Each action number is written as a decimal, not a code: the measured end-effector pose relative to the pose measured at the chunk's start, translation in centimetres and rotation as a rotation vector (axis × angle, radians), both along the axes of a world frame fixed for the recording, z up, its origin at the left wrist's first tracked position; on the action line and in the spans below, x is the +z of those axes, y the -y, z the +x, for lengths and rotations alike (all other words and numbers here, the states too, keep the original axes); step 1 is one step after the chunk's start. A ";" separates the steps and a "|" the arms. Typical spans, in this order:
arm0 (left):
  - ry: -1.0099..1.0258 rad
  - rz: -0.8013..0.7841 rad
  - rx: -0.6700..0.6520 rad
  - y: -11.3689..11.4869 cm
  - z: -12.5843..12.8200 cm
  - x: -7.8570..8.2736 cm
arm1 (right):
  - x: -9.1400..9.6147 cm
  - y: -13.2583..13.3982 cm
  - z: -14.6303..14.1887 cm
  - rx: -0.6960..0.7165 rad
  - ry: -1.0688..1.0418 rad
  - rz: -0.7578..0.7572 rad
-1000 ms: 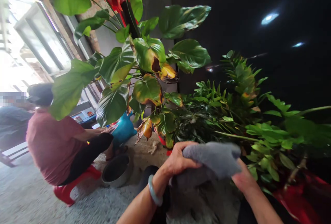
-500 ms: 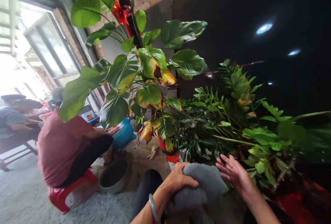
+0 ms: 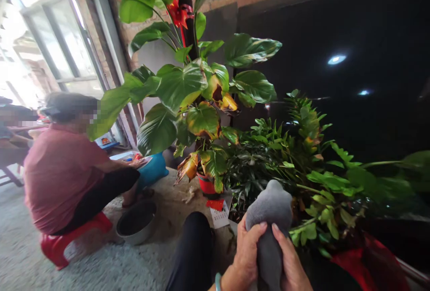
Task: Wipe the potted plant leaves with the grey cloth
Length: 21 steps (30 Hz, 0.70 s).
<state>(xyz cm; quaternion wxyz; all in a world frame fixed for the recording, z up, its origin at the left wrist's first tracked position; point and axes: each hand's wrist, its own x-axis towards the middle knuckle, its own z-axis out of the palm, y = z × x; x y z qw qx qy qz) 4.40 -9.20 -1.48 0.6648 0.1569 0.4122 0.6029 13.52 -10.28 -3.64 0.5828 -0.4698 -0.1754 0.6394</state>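
A soft grey plush piece (image 3: 270, 208), with a rounded bulge and a small knob at its top, stands upright in front of me. My left hand (image 3: 247, 248) is wrapped round its left side, thumb across the front. From the right, my right hand (image 3: 290, 257) grips the same plush piece, and its thumb lies close to the left thumb. Most fingers of both hands are hidden behind the fabric. A pale green bangle (image 3: 218, 282) circles my left wrist. My knee in dark trousers (image 3: 193, 246) is just left of the hands.
A tall leafy plant (image 3: 204, 118) in a red pot (image 3: 208, 187) stands ahead, with lower plants (image 3: 285, 147) to its right. At left, a person in a pink shirt (image 3: 67, 165) sits on a red stool (image 3: 72, 239), near a grey basin (image 3: 137, 226). A printed card (image 3: 220, 217) lies on the floor.
My right hand, open and apart from the plush piece before, now grips it. The piece has turned from lying sideways to upright. The view has shifted to the right.
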 end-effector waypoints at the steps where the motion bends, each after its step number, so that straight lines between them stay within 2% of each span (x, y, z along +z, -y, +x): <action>1: 0.012 -0.030 0.006 0.1 0.0 0.0 | 0.3 0.2 0.0 -0.001 0.020 0.010; 4: 0.035 -0.040 0.011 0.0 0.0 -0.2 | 1.6 1.0 -0.5 -0.003 0.169 0.102; 8: 0.123 0.028 -0.025 -0.3 -0.1 -0.6 | 3.1 1.1 -1.6 -0.121 0.447 0.151; 13: 0.199 -0.008 -0.062 0.0 0.3 -0.9 | 2.6 0.1 -1.5 -0.103 0.447 0.143; 16: 0.202 0.068 -0.120 -0.3 -0.2 -1.1 | 3.0 -0.7 -0.2 -0.041 0.475 0.158; 18: 0.166 0.198 -0.206 -1.1 -1.1 -1.2 | 4.6 -1.5 1.0 -0.012 0.483 0.174; 19: 0.128 0.257 -0.213 -1.7 -1.7 -1.3 | 5.7 -2.0 1.6 -0.045 0.481 0.178; 21: 0.011 0.300 -0.115 -3.4 -3.0 -1.6 | 8.2 -3.0 2.8 -0.203 0.464 0.189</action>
